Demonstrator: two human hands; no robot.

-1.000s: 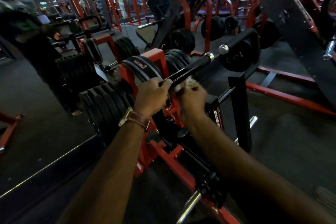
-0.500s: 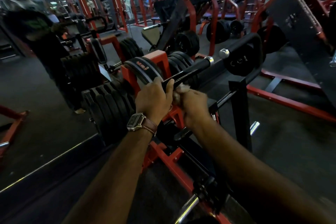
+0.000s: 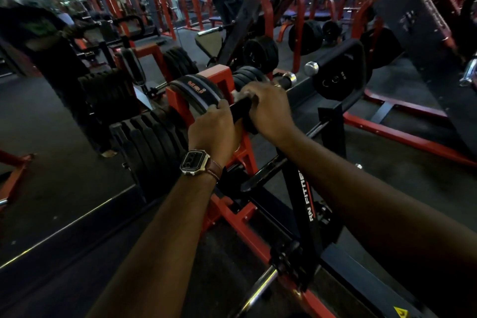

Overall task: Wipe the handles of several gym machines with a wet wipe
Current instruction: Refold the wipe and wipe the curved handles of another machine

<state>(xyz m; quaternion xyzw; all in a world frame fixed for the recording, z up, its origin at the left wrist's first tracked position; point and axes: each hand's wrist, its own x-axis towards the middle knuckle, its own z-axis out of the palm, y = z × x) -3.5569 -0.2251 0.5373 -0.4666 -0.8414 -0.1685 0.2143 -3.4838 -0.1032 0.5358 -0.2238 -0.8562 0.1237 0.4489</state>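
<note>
While the left hand (image 3: 211, 131) grips the black handle (image 3: 240, 108), right hand (image 3: 268, 108) fingers (image 3: 251, 94) curl around it, pressing a white wet wipe (image 3: 236, 95).

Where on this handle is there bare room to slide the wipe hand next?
Little: only the short stretch between the right hand and the chrome end cap. Toward the left hand the handle is crowded; the hands almost touch.

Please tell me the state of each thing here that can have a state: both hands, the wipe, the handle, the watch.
Left hand: closed around the handle, near end.
Right hand: closed over the handle, pressing the wipe on it.
Wet wipe: crumpled, mostly hidden under the right hand.
Handle: slanted, its chrome end cap uncovered.
Wristwatch: strapped on the left wrist, face up.
</note>
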